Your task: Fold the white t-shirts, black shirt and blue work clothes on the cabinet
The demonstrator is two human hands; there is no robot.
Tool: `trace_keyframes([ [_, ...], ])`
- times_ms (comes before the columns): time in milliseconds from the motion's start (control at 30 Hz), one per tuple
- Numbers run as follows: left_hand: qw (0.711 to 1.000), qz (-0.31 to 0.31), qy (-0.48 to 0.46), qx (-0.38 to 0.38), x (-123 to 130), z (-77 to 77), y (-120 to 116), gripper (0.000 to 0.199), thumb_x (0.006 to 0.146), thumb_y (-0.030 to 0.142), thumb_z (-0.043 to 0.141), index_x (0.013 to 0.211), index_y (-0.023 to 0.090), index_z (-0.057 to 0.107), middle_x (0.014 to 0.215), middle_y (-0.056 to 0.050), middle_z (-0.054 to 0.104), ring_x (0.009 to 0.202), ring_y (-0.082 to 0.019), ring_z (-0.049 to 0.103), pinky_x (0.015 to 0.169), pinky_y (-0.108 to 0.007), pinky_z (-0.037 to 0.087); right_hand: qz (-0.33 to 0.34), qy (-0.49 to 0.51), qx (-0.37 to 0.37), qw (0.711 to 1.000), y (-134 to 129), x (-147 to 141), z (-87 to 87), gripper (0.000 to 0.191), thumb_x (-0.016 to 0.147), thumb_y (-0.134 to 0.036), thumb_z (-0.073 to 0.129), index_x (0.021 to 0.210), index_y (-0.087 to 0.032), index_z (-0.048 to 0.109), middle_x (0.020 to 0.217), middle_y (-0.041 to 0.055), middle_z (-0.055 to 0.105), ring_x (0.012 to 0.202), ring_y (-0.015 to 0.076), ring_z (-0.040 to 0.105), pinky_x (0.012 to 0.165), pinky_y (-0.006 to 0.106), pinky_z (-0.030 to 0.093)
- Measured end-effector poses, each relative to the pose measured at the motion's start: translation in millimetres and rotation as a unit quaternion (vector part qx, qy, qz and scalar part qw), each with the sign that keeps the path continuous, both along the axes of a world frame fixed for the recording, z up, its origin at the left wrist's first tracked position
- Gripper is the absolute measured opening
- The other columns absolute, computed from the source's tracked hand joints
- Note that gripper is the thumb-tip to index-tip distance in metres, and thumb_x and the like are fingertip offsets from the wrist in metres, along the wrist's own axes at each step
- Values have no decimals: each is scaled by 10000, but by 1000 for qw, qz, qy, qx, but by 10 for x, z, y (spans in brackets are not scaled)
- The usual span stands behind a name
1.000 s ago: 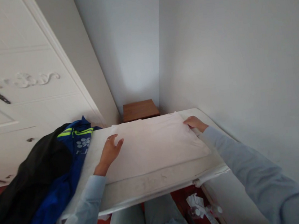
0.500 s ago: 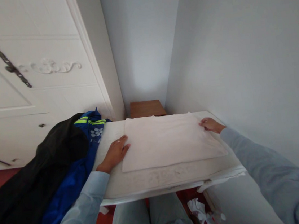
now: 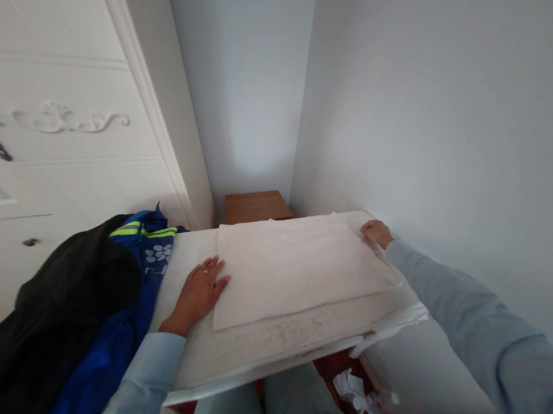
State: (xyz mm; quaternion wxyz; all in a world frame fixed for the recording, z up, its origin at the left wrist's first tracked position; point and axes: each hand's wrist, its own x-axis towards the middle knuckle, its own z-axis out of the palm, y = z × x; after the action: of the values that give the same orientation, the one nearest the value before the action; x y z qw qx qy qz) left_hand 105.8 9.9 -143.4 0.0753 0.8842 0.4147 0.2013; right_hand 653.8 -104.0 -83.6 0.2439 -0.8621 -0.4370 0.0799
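A pale, off-white cloth lies flat as a rough rectangle on a white table, with faint creases and a slightly slanting right side. My left hand rests open and palm down at its left edge, fingertips touching the fabric; one finger has a ring. At the upper part of the right edge, my right hand is closed, its fingers pinched together at the cloth's border. The exact grip of those fingertips is hard to see.
Black and blue garments are heaped left of the table. Behind them stands a white cabinet. A brown wooden box-like piece sits beyond the far edge. The grey wall runs close on the right. Crumpled white material lies on the floor.
The view has turned a little to the right, so everything appears shifted left. My left fingers lie flatter at the cloth's edge. The cloth stays spread on the table.
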Motion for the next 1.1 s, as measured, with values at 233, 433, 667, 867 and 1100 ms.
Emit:
trace_keyframes([
  [233, 999, -39, -23, 18, -1, 59, -46, 715, 997, 607, 291, 1499, 125, 453, 1590, -161, 407, 1471, -262, 397, 1205, -465, 343, 54, -84, 55, 993, 324, -353, -117, 247, 934, -234, 509, 1081, -157, 691, 1173, 158, 711, 1120, 263, 638, 1000, 365, 473],
  [433, 989, -109, 93, 31, 4, 86, -103, 690, 1006, 637, 295, 1488, 188, 499, 1587, -125, 418, 1472, -277, 392, 1208, -494, 315, 348, -157, 66, 922, 328, -660, -591, 485, 993, -460, 432, 1354, -184, 603, 1448, 146, 585, 1372, 288, 513, 1180, 493, 376],
  [667, 987, -114, 109, 39, -28, 57, -64, 732, 973, 698, 331, 1528, 235, 452, 1602, -103, 398, 1474, -279, 390, 1207, -471, 295, 294, -179, -4, 939, 180, -131, -639, 601, 1015, -501, 308, 1446, -154, 544, 1545, 144, 487, 1465, 283, 404, 1229, 490, 309],
  [867, 985, -123, 121, 16, -34, 108, -78, 831, 903, 785, 392, 1537, 249, 439, 1623, -104, 357, 1492, -297, 353, 1219, -479, 253, 248, -211, -75, 943, 192, -78, -517, 562, 1010, -399, 343, 1471, -113, 490, 1557, 186, 458, 1475, 319, 380, 1178, 513, 367],
  [1100, 985, -122, 121, -1, -27, 145, -90, 854, 873, 807, 427, 1534, 267, 441, 1628, -108, 348, 1497, -306, 341, 1216, -494, 255, 378, -218, -31, 899, 426, -1106, -420, 657, 1043, -521, 273, 1557, -124, 369, 1636, 166, 324, 1525, 301, 277, 1234, 505, 264],
])
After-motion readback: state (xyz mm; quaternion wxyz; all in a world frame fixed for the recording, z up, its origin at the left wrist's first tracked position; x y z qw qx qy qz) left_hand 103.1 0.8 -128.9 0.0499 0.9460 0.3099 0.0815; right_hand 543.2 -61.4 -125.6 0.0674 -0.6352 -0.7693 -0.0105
